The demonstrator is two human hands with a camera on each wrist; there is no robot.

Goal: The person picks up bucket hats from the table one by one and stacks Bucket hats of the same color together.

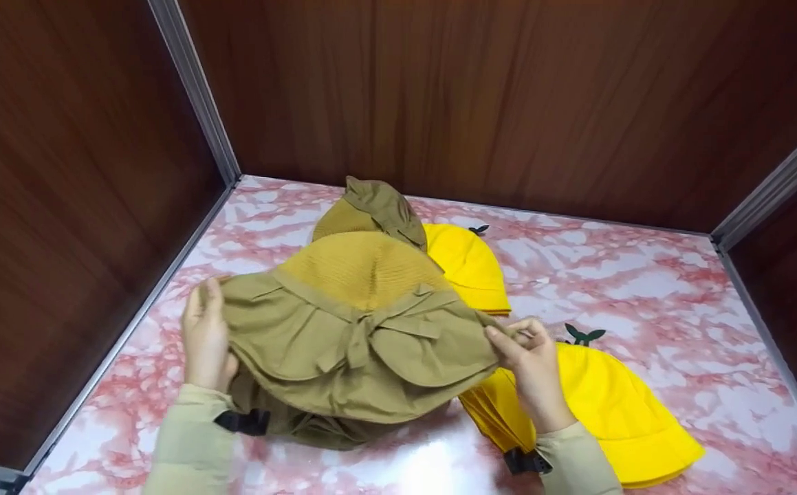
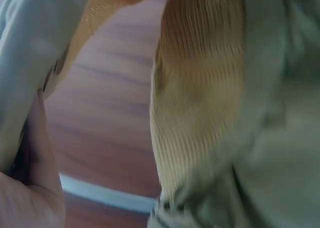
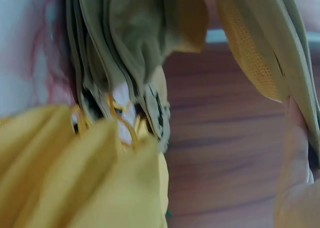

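Note:
A sun hat with a ribbed mustard crown [image 1: 370, 268], a wide olive brim and a bow is held up in front of me. My left hand [image 1: 209, 337] grips the brim's left edge, and its thumb shows on top. On the opposite side, my right hand [image 1: 534, 364] pinches the brim between thumb and fingers. The right wrist view shows the brim [image 3: 280, 38] at that hand's thumb. Beneath the held hat lies more olive hat fabric [image 1: 322, 433], partly hidden. Another olive hat [image 1: 391, 210] sits just behind.
Yellow bucket hats with green sprout tops lie to the right: one stack [image 1: 625, 419] near my right forearm, another yellow hat [image 1: 470, 265] farther back. The pink-and-white marbled table [image 1: 646, 282] is bounded by brown wood-grain panels [image 1: 439, 103] with metal edging.

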